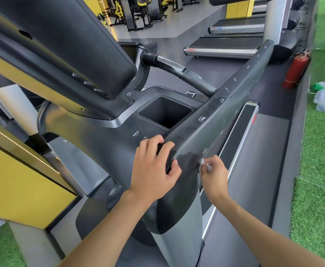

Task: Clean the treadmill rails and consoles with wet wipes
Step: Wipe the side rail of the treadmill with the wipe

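Left hand (154, 166) curled over the near end of the rail (225, 108), gripping it. Right hand (214, 175) pinches a white wipe (204, 162) against the rail's right flank (mostly hidden). Wipe likely limp, damp and light; best held bunched under the fingertips.

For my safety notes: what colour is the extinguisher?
Red; the extinguisher shows best in the head view.

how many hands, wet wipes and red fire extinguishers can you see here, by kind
hands: 2 (left hand gripping the rail, right hand)
wet wipe: 1, pinched by the right hand
fire extinguisher: 1
total: 4
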### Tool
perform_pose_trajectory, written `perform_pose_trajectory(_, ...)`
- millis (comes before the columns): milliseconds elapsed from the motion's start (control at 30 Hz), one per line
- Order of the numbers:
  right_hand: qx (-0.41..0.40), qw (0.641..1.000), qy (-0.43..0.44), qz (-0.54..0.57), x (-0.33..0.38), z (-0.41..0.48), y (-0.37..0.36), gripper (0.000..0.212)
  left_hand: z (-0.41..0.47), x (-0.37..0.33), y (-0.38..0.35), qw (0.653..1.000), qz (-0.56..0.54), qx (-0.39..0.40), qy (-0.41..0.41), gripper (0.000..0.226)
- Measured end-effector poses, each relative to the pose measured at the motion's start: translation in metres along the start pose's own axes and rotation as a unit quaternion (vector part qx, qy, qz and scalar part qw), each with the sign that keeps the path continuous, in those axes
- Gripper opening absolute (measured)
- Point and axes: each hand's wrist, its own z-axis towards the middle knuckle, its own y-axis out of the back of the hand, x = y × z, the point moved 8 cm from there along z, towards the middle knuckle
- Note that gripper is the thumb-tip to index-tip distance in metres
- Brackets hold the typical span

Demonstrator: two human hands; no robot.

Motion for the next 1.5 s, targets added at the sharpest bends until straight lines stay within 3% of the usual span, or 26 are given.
perform_pose_trajectory(200,-0.003,0.999,-0.051,0.013,-0.009,0.015,-0.001,0.012,0.000,0.001,-0.001,1.000,-0.004,0.000,0.000,0.036)
perform_pose_trajectory(467,-0.004,0.999,-0.036,0.013,-0.006,0.012,0.001,0.020,-0.001,0.001,-0.001,1.000,-0.009,-0.004,-0.001,0.036)
perform_pose_trajectory(900,-0.037,0.994,0.104,-0.006,0.042,-0.019,0.010,0.013,-0.002,0.001,0.000,1.000,-0.009,-0.003,0.004,0.039)
perform_pose_trajectory(1067,-0.058,0.980,0.190,-0.032,0.066,-0.034,0.007,0.012,-0.002,0.003,0.001,0.999,-0.030,-0.004,0.013,0.047)
perform_pose_trajectory(1200,-0.042,0.948,0.314,-0.032,0.092,-0.047,0.003,0.013,-0.003,0.005,0.002,0.999,-0.052,-0.005,0.015,0.044)
perform_pose_trajectory(1500,-0.032,0.927,0.367,-0.075,0.110,-0.049,0.000,0.016,-0.005,0.009,0.006,0.994,-0.105,-0.025,0.030,0.043)
